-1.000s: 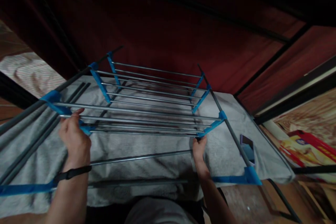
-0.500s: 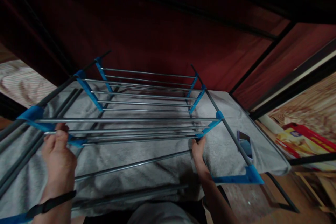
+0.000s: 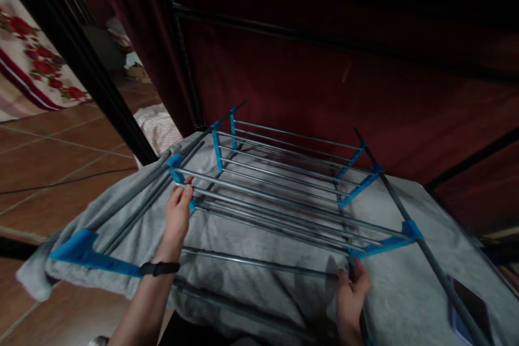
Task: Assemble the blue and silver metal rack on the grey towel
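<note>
Grey metal governs our reach: the rack of slim grey rods and blue plastic brackets [image 3: 259, 193] lies directly before us on a plush grey blanket [image 3: 389, 292], between both hands, its long axis running across our front and slanting nearer at the right. Our left hand [image 3: 178, 208] has its fingers and thumb wrapped around a near rod, close to the left blue plastic bracket [image 3: 174, 166]. Our right hand [image 3: 352, 292] is nearer our body and grasps the rack's lower corner, fingertips at the low end of the right blue plastic bracket [image 3: 381, 247]; we cannot tell which tube its palm covers. With one hand at each end, we judge that the rods' slant depends on both hands keeping level.

Beyond the far ends, the dark red cloth [image 3: 304, 97] stands close, so we have little room forward. Leftward the blanket's edge hangs over the tiled floor [image 3: 93, 143]. More room lies towards the right, though a long grey pole [image 3: 436, 268] crosses it, passing over the dark phone with the purple edge [image 3: 476, 303].
</note>
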Demonstrator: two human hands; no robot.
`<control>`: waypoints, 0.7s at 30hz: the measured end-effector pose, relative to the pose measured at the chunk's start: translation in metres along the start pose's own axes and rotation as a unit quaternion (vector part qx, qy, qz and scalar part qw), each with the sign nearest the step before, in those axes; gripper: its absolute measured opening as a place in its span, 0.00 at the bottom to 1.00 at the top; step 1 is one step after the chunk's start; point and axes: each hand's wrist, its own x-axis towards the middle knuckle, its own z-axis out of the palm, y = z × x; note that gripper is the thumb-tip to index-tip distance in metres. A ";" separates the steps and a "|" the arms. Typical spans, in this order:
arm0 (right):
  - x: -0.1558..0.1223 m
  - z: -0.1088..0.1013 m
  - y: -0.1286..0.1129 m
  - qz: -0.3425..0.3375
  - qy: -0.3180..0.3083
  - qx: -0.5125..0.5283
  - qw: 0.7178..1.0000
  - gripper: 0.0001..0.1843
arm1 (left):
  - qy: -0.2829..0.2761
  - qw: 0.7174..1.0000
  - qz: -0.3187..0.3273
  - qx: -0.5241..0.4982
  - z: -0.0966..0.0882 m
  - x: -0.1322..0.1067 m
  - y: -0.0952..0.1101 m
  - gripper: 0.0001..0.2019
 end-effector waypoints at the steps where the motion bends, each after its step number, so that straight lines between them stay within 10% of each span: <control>1: -0.005 0.000 -0.008 -0.021 -0.023 0.009 0.999 0.27 | -0.003 1.000 -0.004 -0.002 -0.001 -0.001 0.003 0.26; 9: -0.025 0.029 -0.140 -0.312 -0.219 0.040 0.924 0.17 | -0.022 1.000 -0.002 0.003 -0.004 -0.003 0.002 0.26; 21: -0.043 0.128 -0.280 -0.473 -0.361 -0.116 0.795 0.25 | 0.001 1.000 0.009 0.008 -0.001 0.001 -0.009 0.20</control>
